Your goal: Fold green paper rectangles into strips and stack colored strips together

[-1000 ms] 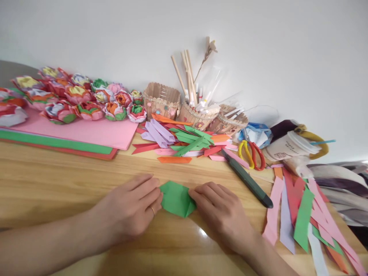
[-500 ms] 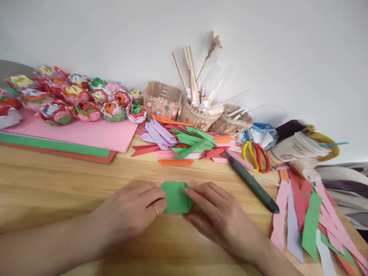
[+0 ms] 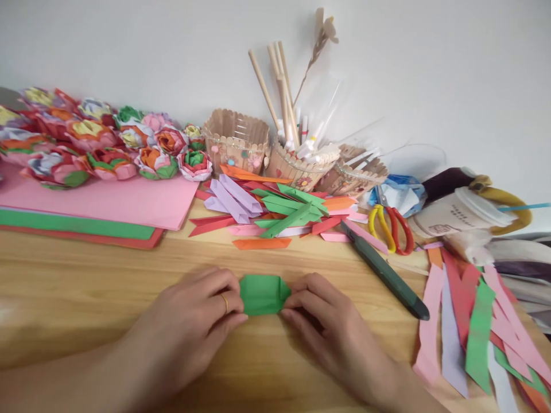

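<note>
A small piece of green paper (image 3: 262, 293) with folded corners lies between my hands, low over the wooden table. My left hand (image 3: 196, 321) pinches its left end between thumb and fingers, and a gold ring circles one finger. At the other end, my right hand (image 3: 329, 318) has thumb and fingertips closed on the right corner. Just beyond the paper lies a heap of folded paper strips (image 3: 293, 209) in green, purple, red, orange and pink. A dark utility knife (image 3: 385, 272) rests to the right of that heap.
Paper flowers (image 3: 101, 137) crowd the back left on stacked pink sheets (image 3: 142, 201). Decorated wooden-stick baskets (image 3: 236, 140) stand by the wall, one holding sticks and markers. Scissors (image 3: 391, 229), a tipped paper cup (image 3: 456, 212) and loose paper strips (image 3: 480, 330) occupy the right.
The green paper's lower edge and right end have been bent up slightly. My right fingers have shifted from lying over its right corner to pinching it. The view has moved a little closer.
</note>
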